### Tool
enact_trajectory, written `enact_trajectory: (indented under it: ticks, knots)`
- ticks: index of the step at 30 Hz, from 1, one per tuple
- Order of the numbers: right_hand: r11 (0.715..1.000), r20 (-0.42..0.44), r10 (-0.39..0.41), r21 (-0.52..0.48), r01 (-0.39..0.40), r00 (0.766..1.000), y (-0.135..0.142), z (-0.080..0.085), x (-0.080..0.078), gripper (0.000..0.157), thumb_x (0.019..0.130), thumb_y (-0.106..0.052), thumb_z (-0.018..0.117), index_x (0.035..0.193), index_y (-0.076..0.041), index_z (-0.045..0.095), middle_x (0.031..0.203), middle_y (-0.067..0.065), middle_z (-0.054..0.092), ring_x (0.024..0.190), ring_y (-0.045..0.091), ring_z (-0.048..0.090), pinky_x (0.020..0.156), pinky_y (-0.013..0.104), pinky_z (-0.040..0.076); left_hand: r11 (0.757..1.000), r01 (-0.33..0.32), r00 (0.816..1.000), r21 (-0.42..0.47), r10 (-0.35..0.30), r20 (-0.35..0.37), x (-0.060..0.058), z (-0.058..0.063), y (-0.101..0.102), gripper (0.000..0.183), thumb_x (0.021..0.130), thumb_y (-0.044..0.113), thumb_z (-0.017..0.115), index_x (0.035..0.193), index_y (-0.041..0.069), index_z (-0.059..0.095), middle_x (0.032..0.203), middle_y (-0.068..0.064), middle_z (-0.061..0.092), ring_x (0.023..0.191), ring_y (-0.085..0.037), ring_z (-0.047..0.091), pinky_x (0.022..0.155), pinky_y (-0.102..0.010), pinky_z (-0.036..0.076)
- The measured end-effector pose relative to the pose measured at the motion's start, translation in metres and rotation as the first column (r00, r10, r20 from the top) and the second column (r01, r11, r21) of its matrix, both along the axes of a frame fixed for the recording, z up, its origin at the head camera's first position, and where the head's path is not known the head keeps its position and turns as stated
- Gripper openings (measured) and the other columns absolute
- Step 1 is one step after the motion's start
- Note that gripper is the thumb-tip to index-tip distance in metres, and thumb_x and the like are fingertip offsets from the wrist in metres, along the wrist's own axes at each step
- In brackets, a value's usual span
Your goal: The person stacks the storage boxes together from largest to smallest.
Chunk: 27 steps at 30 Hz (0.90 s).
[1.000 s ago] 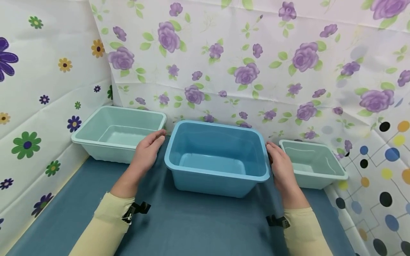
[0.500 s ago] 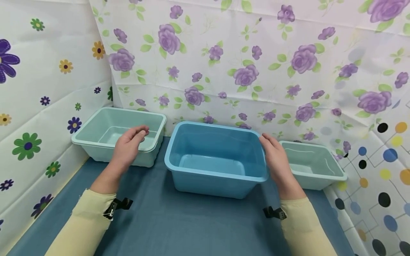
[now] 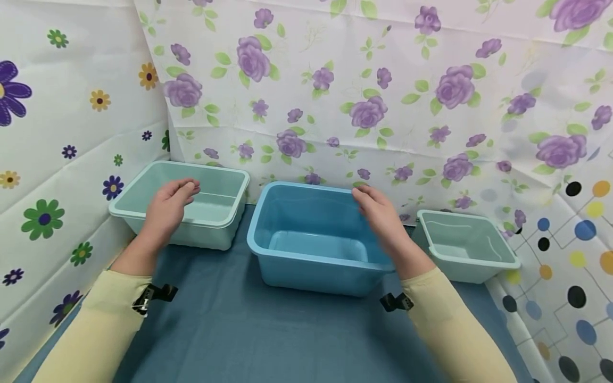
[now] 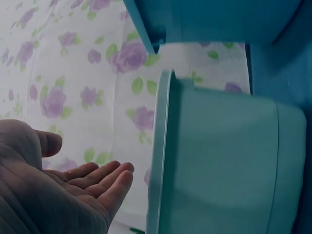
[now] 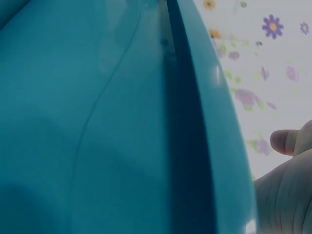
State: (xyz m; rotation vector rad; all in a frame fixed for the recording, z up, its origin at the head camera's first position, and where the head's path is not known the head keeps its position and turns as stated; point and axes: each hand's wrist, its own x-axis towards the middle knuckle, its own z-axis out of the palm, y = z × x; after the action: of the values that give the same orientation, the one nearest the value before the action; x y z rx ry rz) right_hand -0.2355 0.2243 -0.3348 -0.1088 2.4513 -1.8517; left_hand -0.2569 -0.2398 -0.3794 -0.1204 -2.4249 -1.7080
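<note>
My left hand [image 3: 165, 213] hovers over the near rim of the pale green tub [image 3: 210, 221] on the left. In the left wrist view its loosely bent fingers [image 4: 114, 192] hold nothing, and the tub's side stands apart from them. A larger blue tub [image 3: 306, 274] sits in the middle of the table. Over that tub's right end is my right hand [image 3: 385, 221], hiding part of the right rim. In the right wrist view the blue tub's rim [image 5: 214, 112] fills the middle, with the thumb beyond it; most fingers there are out of sight.
A smaller pale green tub [image 3: 471, 260] stands at the right, beside the blue one. Blue cloth [image 3: 268, 340] covers the table. Flower-printed sheets [image 3: 325, 117] rise behind and at the left, and a dotted sheet [image 3: 565, 276] hangs at the right.
My left hand has moved left, from beside the blue tub to above the left green tub. My right hand has shifted left and up, from the blue tub's right side to over its right end.
</note>
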Motion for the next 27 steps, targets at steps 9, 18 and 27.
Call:
enact_trajectory:
  ticks: [9, 18, 27]
  knots:
    - [0.992, 0.043, 0.119, -0.058, -0.116, 0.992, -0.05, 0.011, -0.007, 0.073, 0.118, -0.047, 0.054, 0.176, -0.009, 0.031, 0.181, 0.012, 0.028, 0.164, 0.038, 0.035, 0.133, 0.054, 0.029, 0.998, -0.053, 0.997, -0.041, 0.055, 0.052, -0.013, 0.002, -0.024, 0.072, 0.121, 0.049, 0.038, 0.171, -0.002, 0.037, 0.169, -0.028, 0.046, 0.155, -0.051, 0.045, 0.126, -0.064, 0.037]
    - [0.98, 0.076, 0.194, -0.056, -0.19, 0.978, -0.103, 0.009, -0.006, 0.072, 0.117, -0.047, 0.056, 0.176, -0.011, 0.033, 0.179, 0.01, 0.034, 0.16, 0.04, 0.041, 0.129, 0.056, 0.036, 0.99, -0.136, 0.987, -0.044, 0.139, 0.075, -0.028, 0.006, -0.046, 0.074, 0.119, 0.051, 0.04, 0.173, 0.001, 0.036, 0.169, -0.029, 0.045, 0.155, -0.048, 0.046, 0.126, -0.058, 0.039]
    - [0.981, 0.083, 0.173, 0.077, -0.18, 0.981, -0.149, 0.015, -0.012, 0.071, 0.117, -0.048, 0.057, 0.175, -0.013, 0.036, 0.178, 0.006, 0.038, 0.164, 0.029, 0.037, 0.127, 0.055, 0.039, 0.97, -0.228, 0.965, -0.083, 0.236, 0.115, -0.037, 0.017, -0.066, 0.077, 0.117, 0.055, 0.038, 0.172, 0.001, 0.037, 0.169, -0.026, 0.046, 0.156, -0.046, 0.046, 0.127, -0.058, 0.038]
